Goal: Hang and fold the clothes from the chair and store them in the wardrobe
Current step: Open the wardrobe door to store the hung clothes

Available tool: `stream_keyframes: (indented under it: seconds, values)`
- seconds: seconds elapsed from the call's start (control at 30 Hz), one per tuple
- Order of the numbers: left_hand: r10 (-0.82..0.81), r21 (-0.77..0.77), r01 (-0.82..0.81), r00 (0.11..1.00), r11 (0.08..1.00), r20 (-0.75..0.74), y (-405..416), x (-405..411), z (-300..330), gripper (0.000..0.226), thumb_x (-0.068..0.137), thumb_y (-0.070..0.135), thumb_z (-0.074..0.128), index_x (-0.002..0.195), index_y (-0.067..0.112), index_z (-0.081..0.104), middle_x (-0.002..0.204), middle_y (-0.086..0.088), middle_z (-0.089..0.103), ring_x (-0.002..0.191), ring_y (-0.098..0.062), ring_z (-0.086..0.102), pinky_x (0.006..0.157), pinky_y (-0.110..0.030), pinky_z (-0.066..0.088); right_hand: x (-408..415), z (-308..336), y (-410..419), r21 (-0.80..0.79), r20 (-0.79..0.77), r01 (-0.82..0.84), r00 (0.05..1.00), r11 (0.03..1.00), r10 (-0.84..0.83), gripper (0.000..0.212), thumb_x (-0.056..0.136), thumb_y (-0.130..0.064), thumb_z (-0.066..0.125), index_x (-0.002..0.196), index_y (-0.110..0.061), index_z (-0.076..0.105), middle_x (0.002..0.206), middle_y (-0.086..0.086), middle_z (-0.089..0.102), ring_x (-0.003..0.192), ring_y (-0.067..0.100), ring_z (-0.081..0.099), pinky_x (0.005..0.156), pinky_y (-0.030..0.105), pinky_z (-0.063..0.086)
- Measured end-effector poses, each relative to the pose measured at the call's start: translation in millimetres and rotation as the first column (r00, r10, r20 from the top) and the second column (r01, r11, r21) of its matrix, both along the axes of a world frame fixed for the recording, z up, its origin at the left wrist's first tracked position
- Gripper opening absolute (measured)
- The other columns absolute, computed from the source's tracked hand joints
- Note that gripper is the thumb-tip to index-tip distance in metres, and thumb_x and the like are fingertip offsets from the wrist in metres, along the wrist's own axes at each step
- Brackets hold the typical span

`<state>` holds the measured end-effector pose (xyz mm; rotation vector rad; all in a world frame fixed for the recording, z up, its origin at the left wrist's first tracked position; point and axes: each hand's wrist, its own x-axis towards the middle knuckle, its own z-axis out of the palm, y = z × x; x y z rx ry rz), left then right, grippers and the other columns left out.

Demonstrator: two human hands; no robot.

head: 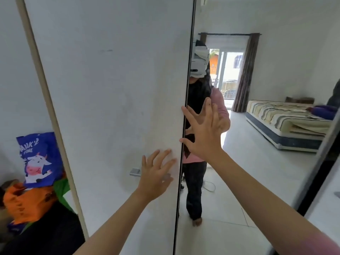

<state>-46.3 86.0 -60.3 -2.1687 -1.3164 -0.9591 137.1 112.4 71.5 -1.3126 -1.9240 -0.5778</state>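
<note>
A white wardrobe door (110, 89) fills the middle of the view, with a small metal handle (134, 172) low on it. My left hand (156, 173) lies flat against this door, fingers spread, just right of the handle. To the right is a mirrored wardrobe door (248, 162). My right hand (204, 129) presses on the mirror with straight, spread fingers, close to the dark seam between the two doors. No clothes are in either hand. The wardrobe's inside is hidden behind the doors.
At the lower left, a blue cow-print bag (39, 159), an orange bag (27, 203) and dark fabric (51, 236) sit in an open wardrobe section. The mirror reflects a person, a striped mattress (287, 122), white floor and a curtained doorway (230, 70).
</note>
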Motion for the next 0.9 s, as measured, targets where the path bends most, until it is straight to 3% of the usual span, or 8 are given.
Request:
stream_keyframes:
  seconds: [0.27, 0.57, 0.67, 0.8, 0.9]
  values:
    - [-0.143, 0.116, 0.143, 0.99, 0.983, -0.008, 49, -14, -27, 0.065, 0.083, 0.054, 0.059, 0.14, 0.031, 0.04, 0.155, 0.002, 0.025, 0.142, -0.03, 0.017, 0.102, -0.068, 0.022, -4, -9, 18, 0.099, -0.039, 0.06, 0.998, 0.993, -0.056, 0.101, 0.065, -0.048, 0.08, 0.147, -0.043, 0.022, 0.157, 0.024, -0.001, 0.143, 0.046, -0.002, 0.101, 0.075, 0.014]
    - [-0.135, 0.144, 0.136, 0.991, 0.98, -0.018, 62, -13, -28, 0.064, 0.083, 0.054, 0.057, 0.14, 0.028, 0.042, 0.153, -0.002, 0.026, 0.139, -0.034, 0.018, 0.098, -0.07, 0.021, -19, -10, 23, 0.079, -0.086, 0.114, 0.99, 0.99, -0.108, 0.101, 0.066, -0.041, 0.077, 0.149, -0.037, 0.021, 0.157, 0.028, -0.002, 0.143, 0.05, -0.005, 0.099, 0.08, 0.007]
    - [-0.141, 0.106, 0.14, 0.99, 0.984, -0.001, 58, -13, -29, 0.063, 0.084, 0.053, 0.056, 0.14, 0.029, 0.041, 0.153, 0.0, 0.026, 0.14, -0.033, 0.018, 0.099, -0.071, 0.021, -18, -10, 19, 0.086, -0.064, 0.112, 0.992, 0.99, -0.107, 0.097, 0.068, -0.045, 0.074, 0.149, -0.035, 0.022, 0.156, 0.029, 0.0, 0.143, 0.051, -0.002, 0.099, 0.081, 0.013]
    - [-0.16, 0.088, 0.157, 0.987, 0.984, 0.03, 49, -11, -27, 0.059, 0.084, 0.044, 0.06, 0.138, 0.025, 0.048, 0.154, -0.001, 0.026, 0.143, -0.032, 0.014, 0.104, -0.07, 0.014, -11, -14, 11, 0.113, -0.059, 0.12, 0.992, 0.986, -0.113, 0.085, 0.073, -0.053, 0.07, 0.147, -0.035, 0.031, 0.157, 0.025, 0.013, 0.143, 0.047, 0.011, 0.097, 0.075, 0.023]
    - [-0.191, 0.049, 0.186, 0.966, 0.981, 0.173, 36, 2, -26, 0.057, 0.078, 0.027, 0.065, 0.133, 0.021, 0.052, 0.153, -0.004, 0.027, 0.144, -0.032, 0.012, 0.108, -0.067, 0.009, -5, -23, 2, 0.075, -0.062, 0.106, 0.993, 0.992, -0.101, 0.075, 0.079, -0.044, 0.067, 0.146, -0.032, 0.036, 0.157, 0.019, 0.018, 0.143, 0.041, 0.018, 0.1, 0.074, 0.025]
